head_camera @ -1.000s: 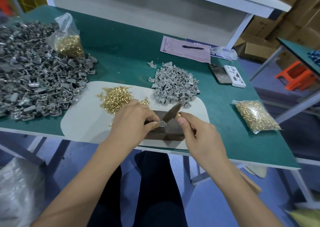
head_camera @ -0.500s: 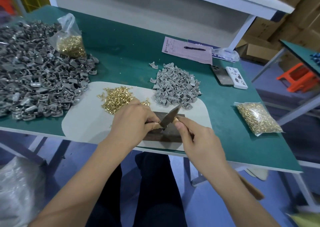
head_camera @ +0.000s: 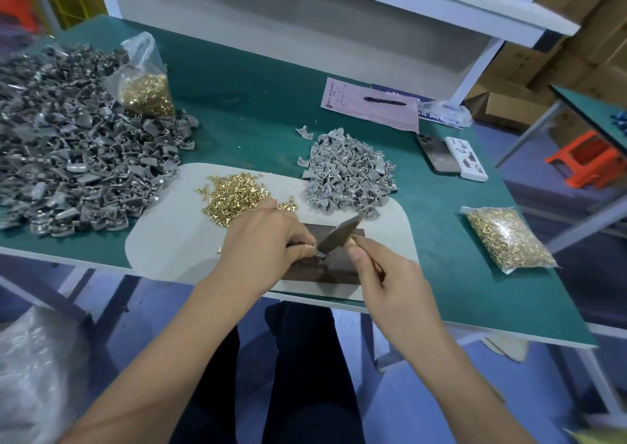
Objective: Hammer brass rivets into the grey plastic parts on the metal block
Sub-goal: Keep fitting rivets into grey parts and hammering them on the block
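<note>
On the metal block (head_camera: 325, 267) at the bench's (head_camera: 258, 111) near edge, my left hand (head_camera: 261, 243) pinches a grey plastic part (head_camera: 319, 254) under the hammer (head_camera: 339, 236), whose handle my right hand (head_camera: 383, 274) grips. Behind the block lie loose brass rivets (head_camera: 234, 195) and a grey parts pile (head_camera: 346, 178); far left of it, a bigger heap (head_camera: 68, 145).

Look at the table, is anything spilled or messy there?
Nothing looks truly spilled. A few loose brass rivets lie scattered off their pile, and one grey part sits apart from the small heap. That is ordinary work clutter.
</note>
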